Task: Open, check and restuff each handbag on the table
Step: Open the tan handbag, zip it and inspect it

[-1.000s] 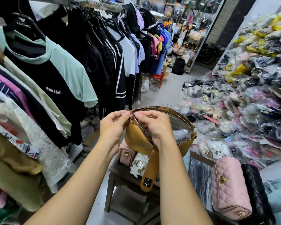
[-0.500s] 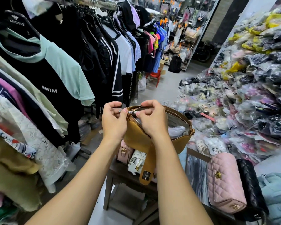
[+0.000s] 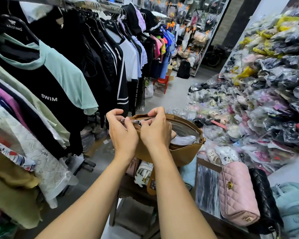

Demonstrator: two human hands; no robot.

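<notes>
I hold a tan leather handbag (image 3: 185, 152) up in front of me, above a small wooden table (image 3: 128, 188). Its zipper mouth gapes on the right side and white stuffing paper (image 3: 183, 140) shows inside. My left hand (image 3: 123, 133) pinches the bag's left end at the zipper. My right hand (image 3: 155, 130) grips the bag's rim right beside it, fingers curled over the zipper teeth. The bag's strap hangs down behind my right forearm.
Below on the table lie a small pink bag (image 3: 133, 167) and a white bag (image 3: 144, 173). At the right lie a pink quilted bag (image 3: 236, 192), a black quilted bag (image 3: 264, 195) and a light blue bag (image 3: 293, 204). Hanging clothes (image 3: 50, 80) crowd the left; bagged goods (image 3: 266, 92) are heaped at the right.
Both hands have drawn closer together at the bag's left end, and the bag has tilted and risen slightly in view. The mouth stays open on the right.
</notes>
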